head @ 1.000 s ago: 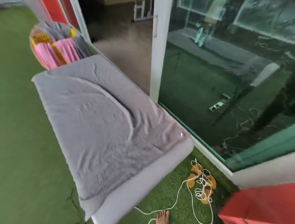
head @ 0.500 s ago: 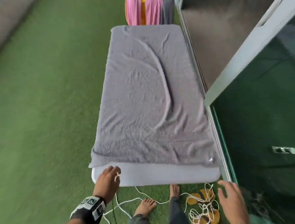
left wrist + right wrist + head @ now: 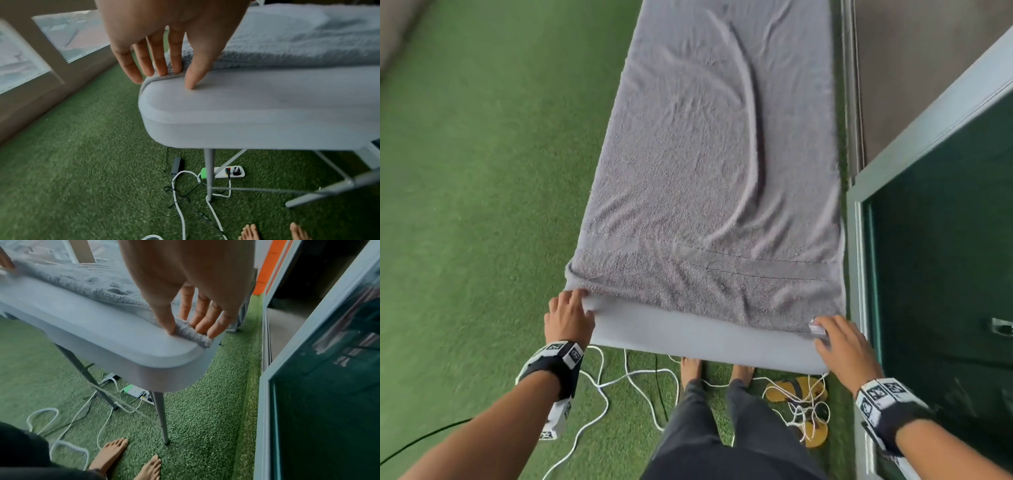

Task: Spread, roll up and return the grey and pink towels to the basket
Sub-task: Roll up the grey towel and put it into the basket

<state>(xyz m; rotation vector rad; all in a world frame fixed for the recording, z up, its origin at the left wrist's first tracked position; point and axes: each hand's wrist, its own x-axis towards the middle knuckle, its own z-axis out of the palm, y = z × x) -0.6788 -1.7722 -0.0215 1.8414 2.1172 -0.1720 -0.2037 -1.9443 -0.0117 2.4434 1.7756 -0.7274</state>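
The grey towel (image 3: 705, 154) lies spread flat along a pale grey folding table (image 3: 688, 335), with one long curved wrinkle. My left hand (image 3: 570, 315) is at the towel's near left corner. In the left wrist view its straight fingers (image 3: 160, 68) press on the towel (image 3: 287, 40) and the thumb tip rests on the bare table (image 3: 246, 105). My right hand (image 3: 839, 339) is at the near right corner. There the right hand (image 3: 189, 332) pinches the bunched hem of the towel (image 3: 82, 282) between thumb and fingers. The basket and the pink towel are out of view.
A glass sliding door (image 3: 928, 274) and its frame run close along the table's right side. White cables (image 3: 619, 377), yellow sandals (image 3: 796, 394) and my bare feet (image 3: 690, 368) are on the green turf under the near edge. A power strip (image 3: 228, 173) lies by the table leg (image 3: 160, 415).
My view swung down to the table's near end and the basket left the frame. Both hands moved forward from below the edge onto the towel's near corners.
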